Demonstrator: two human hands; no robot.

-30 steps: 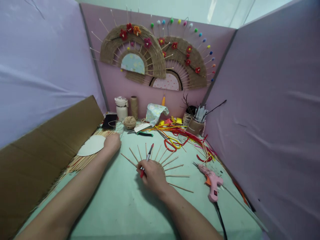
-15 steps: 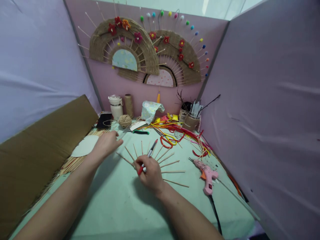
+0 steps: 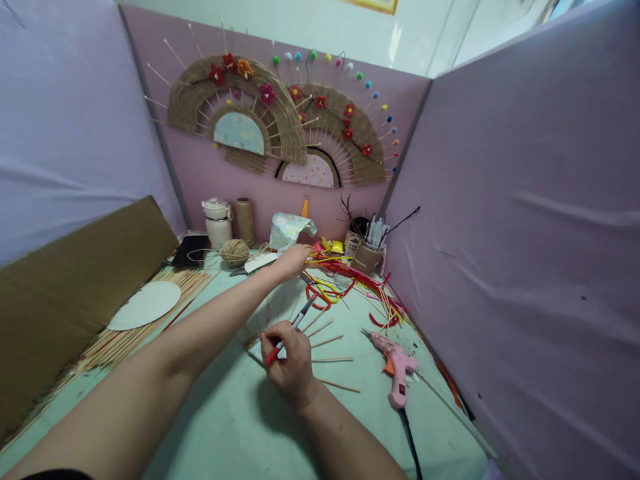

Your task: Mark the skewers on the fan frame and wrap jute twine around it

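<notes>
My right hand [image 3: 289,360] is closed around a red and white pen [image 3: 300,318], held tilted with one end pointing away from me. Under and around that hand, thin wooden sticks [image 3: 333,360] fan out on the green cloth. My left arm crosses over part of the fan. At the back of the table, my left hand [image 3: 294,261] reaches out with fingers stretched to the right, nothing visible in them. It is beside the patterned cloth [image 3: 289,229] and the coloured pipe cleaners [image 3: 345,268]. Scissors [image 3: 327,291] with red and yellow handles lie just in front.
A pink glue gun [image 3: 399,367] with its cord lies at right. A white oval [image 3: 145,305] rests on many sticks beside a cardboard sheet [image 3: 75,280]. Behind stand a twine ball [image 3: 235,252], a white jar [image 3: 218,225] and a stick-filled pot [image 3: 367,257]. Decorated fans [image 3: 237,107] hang above.
My left hand has moved right and farther back, from beside the sticks to the pipe cleaners. The right hand keeps the pen over the fan. The view has shifted slightly.
</notes>
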